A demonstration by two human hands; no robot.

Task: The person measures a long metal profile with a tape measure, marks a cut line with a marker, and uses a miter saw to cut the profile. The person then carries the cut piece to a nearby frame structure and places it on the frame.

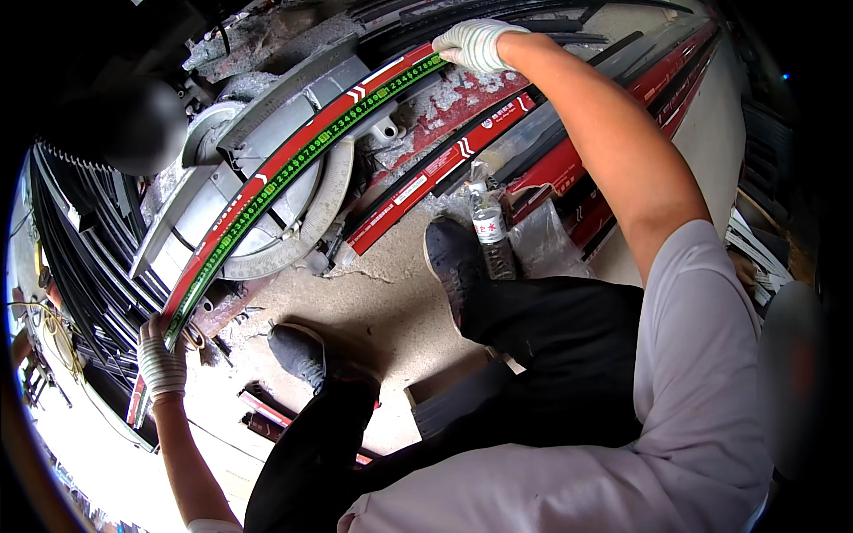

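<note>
A long red strip (pixel 293 147) with white marks spans from lower left to upper centre, curved by the lens. Along its near edge lies a green tape measure blade (pixel 305 155) with black markings, stretched out flat. My left hand (pixel 162 366), in a striped white glove, is closed round the strip and the blade; the strip runs on past it. My right hand (pixel 480 44), gloved alike, pinches the upper right end of both. Beneath them is a grey metal saw base (pixel 298 209) with a round turntable and a straight fence (pixel 289 102).
More red strips (pixel 440 169) lie to the right, some in clear plastic. A water bottle (pixel 486 222) stands beside my right shoe (pixel 453 258). Black strips (pixel 80 240) are bundled at the left. A dark, blurred round part (pixel 142 124) looms over the upper left. Pale debris covers the bench.
</note>
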